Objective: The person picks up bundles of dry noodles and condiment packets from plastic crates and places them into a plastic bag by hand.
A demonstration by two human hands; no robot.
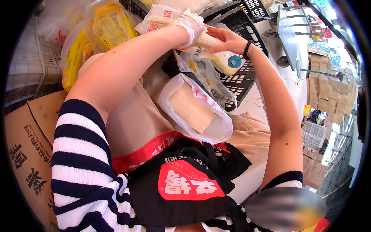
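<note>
My left hand (191, 27), in a thin whitish glove, is closed around a bundle of pale dried stick noodles (207, 40). My bare right hand (230, 42), a dark beaded bracelet at its wrist, spans the bundle's other end with thumb and fingers apart; whether it grips is unclear. A printed clear bag of noodles (158, 18) lies left of my left hand. Below both hands, an opened white plastic bag (223, 127) rests by my lap, with more stick noodles (191, 107) inside. A noodle pack with a teal round disc (234, 61) sits under my right hand.
Black perforated plastic crates (243, 26) stand beyond and right of my hands. Yellow packages in plastic (113, 26) lie at upper left, beside white crates (24, 66). A cardboard box (26, 145) is at far left. A wheeled cart (285, 37) and a fan (340, 75) stand at right.
</note>
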